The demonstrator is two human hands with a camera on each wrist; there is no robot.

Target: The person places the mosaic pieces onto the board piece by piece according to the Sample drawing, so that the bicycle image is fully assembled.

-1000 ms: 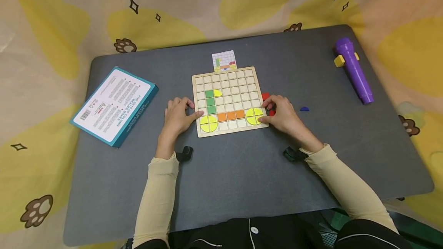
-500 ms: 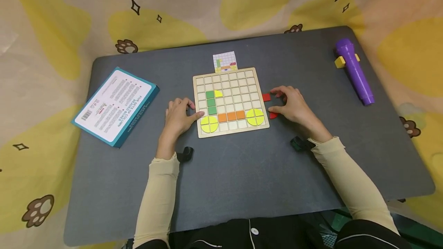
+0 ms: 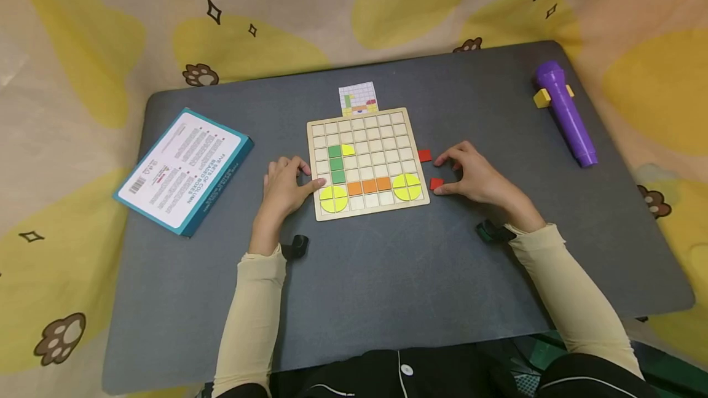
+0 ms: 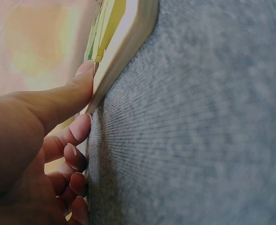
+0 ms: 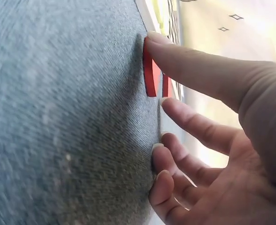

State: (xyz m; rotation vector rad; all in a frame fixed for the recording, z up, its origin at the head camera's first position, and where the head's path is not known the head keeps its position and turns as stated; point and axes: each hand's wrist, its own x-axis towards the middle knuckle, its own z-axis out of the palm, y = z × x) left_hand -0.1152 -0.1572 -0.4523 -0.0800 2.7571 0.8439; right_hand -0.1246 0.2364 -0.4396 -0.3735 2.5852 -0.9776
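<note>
A square wooden grid board [image 3: 362, 214] lies on the table with green, yellow and orange tiles in some cells. My left hand [image 3: 286, 184] is at its left edge; the straight thumb [image 4: 67, 101] presses on the rim, with the other fingers loosely bent beside it. Just right of the board lie a red square tile [image 3: 424, 155] and a red tile with a curved edge [image 3: 437, 183]. The thumb of my right hand [image 3: 474, 175] touches the curved one [image 5: 150, 75], while its other fingers are spread apart from it and rest near the table.
A small printed pattern card [image 3: 358, 98] pokes out behind the board. To the left lies a teal-and-white box [image 3: 179, 167]. A purple microphone-shaped object [image 3: 565, 109] with yellow parts is at the far right. The grey table [image 3: 376, 287] backs onto a patterned cloth [image 3: 310, 11].
My right hand has left the board's lower right corner and moved right, its thumb now on the curved red tile. The small blue piece is now hidden by that hand. The left hand stays put.
</note>
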